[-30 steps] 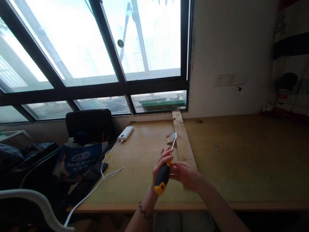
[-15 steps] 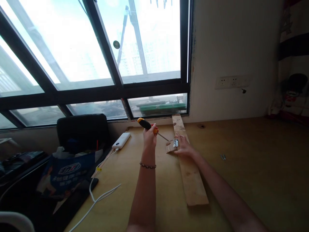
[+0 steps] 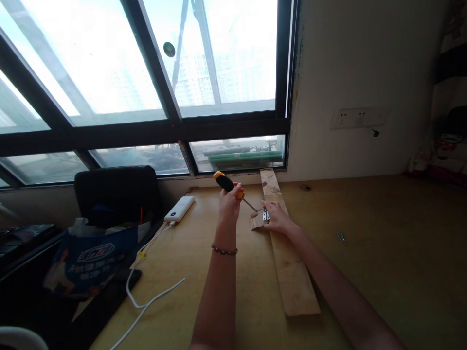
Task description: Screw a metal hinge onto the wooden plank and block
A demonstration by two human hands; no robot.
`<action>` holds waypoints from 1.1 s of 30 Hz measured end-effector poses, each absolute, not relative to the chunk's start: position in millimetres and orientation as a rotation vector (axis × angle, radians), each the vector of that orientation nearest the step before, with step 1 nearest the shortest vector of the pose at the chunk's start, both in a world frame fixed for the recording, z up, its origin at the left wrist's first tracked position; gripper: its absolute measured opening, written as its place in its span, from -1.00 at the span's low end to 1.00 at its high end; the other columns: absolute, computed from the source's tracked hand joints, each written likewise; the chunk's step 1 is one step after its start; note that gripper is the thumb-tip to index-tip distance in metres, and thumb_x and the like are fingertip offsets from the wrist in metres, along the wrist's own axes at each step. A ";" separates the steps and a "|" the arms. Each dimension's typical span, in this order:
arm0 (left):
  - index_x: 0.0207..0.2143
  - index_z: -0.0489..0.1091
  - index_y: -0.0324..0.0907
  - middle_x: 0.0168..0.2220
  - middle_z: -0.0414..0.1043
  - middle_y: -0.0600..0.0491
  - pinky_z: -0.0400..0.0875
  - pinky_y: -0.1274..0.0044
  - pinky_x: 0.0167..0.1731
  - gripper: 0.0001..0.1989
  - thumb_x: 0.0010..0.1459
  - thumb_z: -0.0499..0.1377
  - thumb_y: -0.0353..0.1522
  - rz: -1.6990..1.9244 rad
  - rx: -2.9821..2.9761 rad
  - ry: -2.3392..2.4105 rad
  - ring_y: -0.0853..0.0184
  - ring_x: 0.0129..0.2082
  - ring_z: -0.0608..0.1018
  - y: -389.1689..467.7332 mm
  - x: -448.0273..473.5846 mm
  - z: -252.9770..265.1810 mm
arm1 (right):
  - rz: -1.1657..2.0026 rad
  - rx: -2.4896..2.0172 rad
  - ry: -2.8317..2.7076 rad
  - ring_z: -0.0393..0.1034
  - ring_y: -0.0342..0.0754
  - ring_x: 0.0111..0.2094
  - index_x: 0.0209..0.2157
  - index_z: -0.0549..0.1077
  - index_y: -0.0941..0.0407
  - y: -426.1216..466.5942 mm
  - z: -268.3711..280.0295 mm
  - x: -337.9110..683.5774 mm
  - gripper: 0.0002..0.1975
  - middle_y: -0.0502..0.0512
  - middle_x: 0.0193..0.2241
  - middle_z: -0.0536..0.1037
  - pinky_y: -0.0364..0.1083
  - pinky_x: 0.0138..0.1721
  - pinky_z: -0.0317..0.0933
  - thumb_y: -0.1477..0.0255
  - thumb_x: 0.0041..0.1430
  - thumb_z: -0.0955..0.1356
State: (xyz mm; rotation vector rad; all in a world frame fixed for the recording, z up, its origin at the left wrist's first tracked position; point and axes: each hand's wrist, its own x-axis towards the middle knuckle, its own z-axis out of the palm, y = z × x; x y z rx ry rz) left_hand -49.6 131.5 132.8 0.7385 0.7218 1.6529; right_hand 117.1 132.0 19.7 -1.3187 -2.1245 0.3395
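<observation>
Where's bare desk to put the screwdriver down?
Bare patches: the wooden desk right of the long wooden plank, apart from small metal bits; and between the left hand and the white power bank. Crowded: the silver hinge, where the right hand and the black-and-yellow screwdriver meet, and the white cable at the left edge.

left hand [image 3: 229, 201]: raised, fingers fisted | right hand [image 3: 277, 218]: palm down, fingers flat, arm outstretched

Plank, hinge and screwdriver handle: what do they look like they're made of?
Plank: bare, unfinished wood, pale and matte with rough marks. Hinge: metal, likely steel, judging by its bright silvery glint. Screwdriver in the left hand: black and orange handle, probably plastic or rubber; thin metal shaft.
</observation>
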 end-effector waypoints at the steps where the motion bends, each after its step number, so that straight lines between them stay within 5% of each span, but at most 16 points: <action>1: -0.48 0.27 -0.26 -0.58 0.30 0.13 0.22 0.60 -0.53 -0.73 -0.29 0.30 -0.46 1.653 0.741 0.723 0.50 -0.58 0.39 131.6 -50.0 132.6 | 0.335 -1.325 -2.122 0.04 0.16 0.04 0.12 0.12 0.16 132.9 19.9 116.3 -0.16 0.20 -0.01 0.30 0.03 0.03 -0.03 0.52 -0.31 0.38; 11: -0.46 0.28 -0.25 -0.56 0.29 0.13 0.24 0.58 -0.50 -0.71 -0.28 0.30 -0.45 1.651 0.721 0.675 0.49 -0.56 0.39 134.3 -48.8 130.2 | 0.523 -1.243 -2.005 0.15 0.10 -0.01 0.11 0.07 0.18 147.7 16.0 124.4 -0.03 0.17 -0.16 0.42 0.04 0.00 0.05 0.38 -0.40 0.50; 19: -0.46 0.26 -0.22 -0.54 0.27 0.16 0.24 0.59 -0.48 -0.76 -0.21 0.28 -0.44 1.695 0.734 0.555 0.51 -0.54 0.40 141.5 -37.3 119.4 | 0.518 -1.228 -1.927 0.16 0.10 0.02 -0.11 0.32 0.13 142.8 14.8 127.6 -0.31 0.18 -0.03 0.31 0.04 0.02 0.05 0.36 -0.39 0.50; 33: -0.47 0.27 -0.23 -0.55 0.27 0.16 0.23 0.60 -0.47 -0.76 -0.20 0.29 -0.42 1.654 0.783 0.523 0.52 -0.54 0.39 151.7 -30.1 101.9 | 0.527 -1.182 -1.927 0.19 0.08 0.00 -0.10 0.31 0.13 146.9 9.3 129.6 -0.30 0.19 -0.05 0.32 0.04 0.02 0.06 0.37 -0.39 0.51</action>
